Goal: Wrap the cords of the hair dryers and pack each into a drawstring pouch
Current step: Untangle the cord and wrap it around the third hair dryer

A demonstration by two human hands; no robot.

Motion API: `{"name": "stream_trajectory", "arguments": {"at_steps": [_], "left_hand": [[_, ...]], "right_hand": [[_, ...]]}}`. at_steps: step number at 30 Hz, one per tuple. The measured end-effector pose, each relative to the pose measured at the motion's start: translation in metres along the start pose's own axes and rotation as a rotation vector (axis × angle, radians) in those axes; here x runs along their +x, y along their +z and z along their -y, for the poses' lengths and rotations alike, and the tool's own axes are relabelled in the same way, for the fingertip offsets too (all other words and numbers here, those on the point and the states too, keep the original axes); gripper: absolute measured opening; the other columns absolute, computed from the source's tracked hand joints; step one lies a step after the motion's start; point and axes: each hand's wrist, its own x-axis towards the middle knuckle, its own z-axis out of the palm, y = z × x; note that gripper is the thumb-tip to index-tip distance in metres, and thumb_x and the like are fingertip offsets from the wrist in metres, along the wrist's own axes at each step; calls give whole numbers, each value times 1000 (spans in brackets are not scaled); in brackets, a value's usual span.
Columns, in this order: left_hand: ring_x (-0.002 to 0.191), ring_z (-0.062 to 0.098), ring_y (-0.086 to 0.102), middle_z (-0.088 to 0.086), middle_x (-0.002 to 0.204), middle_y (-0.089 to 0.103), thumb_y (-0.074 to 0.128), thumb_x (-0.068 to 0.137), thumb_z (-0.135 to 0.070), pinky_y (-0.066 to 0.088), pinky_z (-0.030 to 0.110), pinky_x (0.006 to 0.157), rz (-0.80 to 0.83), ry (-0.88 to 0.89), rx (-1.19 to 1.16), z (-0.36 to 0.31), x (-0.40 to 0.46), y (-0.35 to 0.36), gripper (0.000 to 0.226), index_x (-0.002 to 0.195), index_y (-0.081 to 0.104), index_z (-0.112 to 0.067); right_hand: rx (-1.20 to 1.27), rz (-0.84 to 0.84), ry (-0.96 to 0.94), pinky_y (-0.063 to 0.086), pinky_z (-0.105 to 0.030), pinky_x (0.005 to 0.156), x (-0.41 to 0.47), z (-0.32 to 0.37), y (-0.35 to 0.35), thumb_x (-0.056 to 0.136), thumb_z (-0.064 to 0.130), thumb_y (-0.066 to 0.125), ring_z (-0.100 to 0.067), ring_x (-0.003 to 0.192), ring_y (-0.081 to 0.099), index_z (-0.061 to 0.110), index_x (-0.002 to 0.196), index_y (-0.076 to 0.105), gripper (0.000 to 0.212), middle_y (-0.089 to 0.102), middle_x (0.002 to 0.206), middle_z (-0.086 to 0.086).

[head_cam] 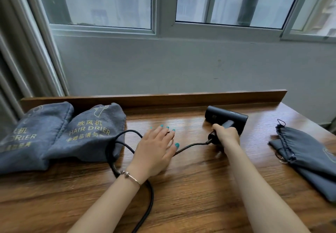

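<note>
Dryer [226, 118]: on table [190, 187], far right of centre.
My right hand [226, 136]: clamped on its handle.
My left hand [156, 150]: fingers spread flat over cord [190, 146].
Pouch [309, 152]: flat, right edge.

likely hotel or home room: wooden desk [181, 187] under window [163, 5], "hair drier" pouches [87, 132].

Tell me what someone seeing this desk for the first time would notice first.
Probably the black hair dryer toward the back right of the wooden desk, its handle gripped by the right hand. Its black cord loops leftward under the flat left hand. Two bulging grey pouches sit far left; an empty one lies right.
</note>
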Motion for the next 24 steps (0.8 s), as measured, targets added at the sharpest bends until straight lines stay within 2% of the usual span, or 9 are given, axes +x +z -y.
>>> {"name": "stream_trajectory", "arguments": {"at_steps": [4, 8, 12, 15, 18, 20, 21, 22, 24], "left_hand": [[135, 15, 42, -3, 146, 49, 21, 95, -51, 25, 31, 113, -194, -20, -99, 8, -14, -7, 63, 144, 46, -20], [125, 20, 54, 3, 139, 56, 40, 94, -43, 33, 28, 105, -293, -5, -104, 13, -25, 1, 55, 139, 51, -13], [145, 11, 24, 2, 159, 25, 39, 97, -46, 15, 17, 117, -328, -64, -250, 12, -29, 4, 65, 153, 23, -17], [149, 4, -6, 0, 164, -10, 40, 95, -51, -1, 8, 114, -365, -120, -427, 10, -29, 6, 80, 154, -7, -26], [146, 7, -23, -2, 162, -20, 38, 91, -63, -7, 25, 119, -439, -221, -535, 11, -28, 5, 83, 150, -15, -39], [148, 5, -14, -4, 163, 0, 38, 88, -67, -4, 41, 122, -410, -322, -595, 17, -27, 2, 80, 152, 1, -37], [149, 9, 5, -3, 159, 22, 44, 87, -65, 7, 47, 123, -404, -354, -625, 20, -27, 0, 76, 150, 17, -34], [141, 12, 27, -5, 146, 43, 52, 84, -61, 23, 47, 119, -420, -366, -652, 23, -28, -2, 70, 145, 34, -31], [114, 5, 55, -15, 118, 61, 64, 77, -53, 47, 35, 98, -443, -348, -725, 26, -31, -8, 61, 131, 51, -31]], "right_hand": [[559, 218, -25, 55, -34, 52, -22, -15, 6, 80, 4, 68, -19, 56, 62, 1, 121, 47, 46, 62, 81, -16], [560, 455, -188, 45, -28, 45, -53, -9, 22, 87, 4, 65, -17, 55, 56, 16, 123, 44, 44, 56, 85, -12], [559, 689, -331, 40, -28, 44, -73, 4, 39, 89, 16, 66, -19, 52, 51, 15, 120, 52, 34, 58, 81, -10], [501, 806, -383, 40, -25, 39, -78, 4, 40, 85, 26, 70, -22, 46, 49, 16, 118, 57, 37, 58, 78, -13], [408, 911, -419, 40, -25, 38, -76, -5, 32, 85, 25, 69, -23, 46, 50, 18, 119, 60, 36, 60, 78, -13], [375, 974, -435, 43, -25, 38, -76, -9, 26, 84, 25, 67, -24, 47, 52, 21, 123, 60, 39, 61, 79, -13], [358, 995, -438, 44, -25, 39, -75, -11, 24, 83, 25, 67, -24, 47, 52, 22, 124, 60, 41, 62, 80, -13], [347, 1015, -436, 44, -25, 39, -74, -11, 22, 83, 26, 67, -24, 47, 53, 23, 125, 60, 42, 62, 81, -13], [334, 1064, -409, 43, -25, 39, -71, -10, 19, 83, 29, 69, -23, 46, 52, 21, 124, 60, 43, 60, 82, -14]]}}
